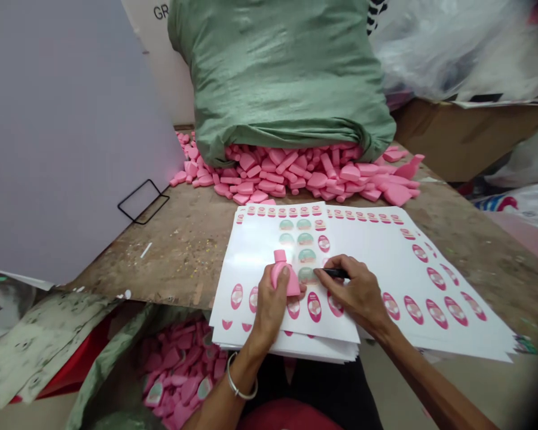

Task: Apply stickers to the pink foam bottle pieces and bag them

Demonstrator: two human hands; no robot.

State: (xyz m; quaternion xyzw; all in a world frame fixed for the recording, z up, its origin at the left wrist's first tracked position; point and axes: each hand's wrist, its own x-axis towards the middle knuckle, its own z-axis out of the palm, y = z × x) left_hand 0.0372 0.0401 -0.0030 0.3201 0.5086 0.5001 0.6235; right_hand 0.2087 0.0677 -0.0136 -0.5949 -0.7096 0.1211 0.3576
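My left hand (271, 298) is closed around a small pink plastic bottle (283, 276), held upright over a stack of white sticker sheets (260, 251). My right hand (354, 289) pinches a thin black tool (336, 273) whose tip touches a green oval sticker (305, 275) on the sheet, right beside the bottle. More green ovals and pink oval stickers lie around both hands. A metal bangle sits on my left wrist.
A green woven sack (282, 77) at the back spills a heap of pink bottles (296, 173) onto the worn wooden table (179, 239). A second sticker stack (430, 280) lies to the right. A sack of labelled pink bottles (179, 376) stands below left. A grey board (63, 119) stands left.
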